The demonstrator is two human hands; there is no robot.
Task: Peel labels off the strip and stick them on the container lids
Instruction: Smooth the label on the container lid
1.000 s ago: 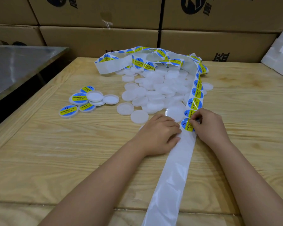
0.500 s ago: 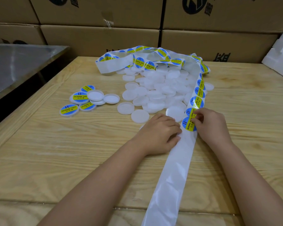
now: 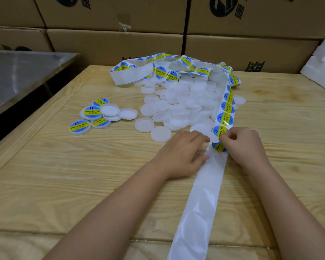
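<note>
Hands [image 3: 182, 152] [image 3: 242, 145] on strip [image 3: 204, 194], lengthwise toward lids [image 3: 184, 104]

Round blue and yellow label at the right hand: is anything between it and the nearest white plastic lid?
Nothing visible. The right hand pinches this round blue and yellow label; a white plastic lid lies beside it.

Wooden table [image 3: 64, 184]: label strip [image 3: 204, 194], plain lid pile [image 3: 182, 107], labelled lids [image 3: 79, 127] left.

place: warehouse packing area | evidence: stacked cardboard boxes [image 3: 251, 51], wooden worktable [image 3: 54, 175]
</note>
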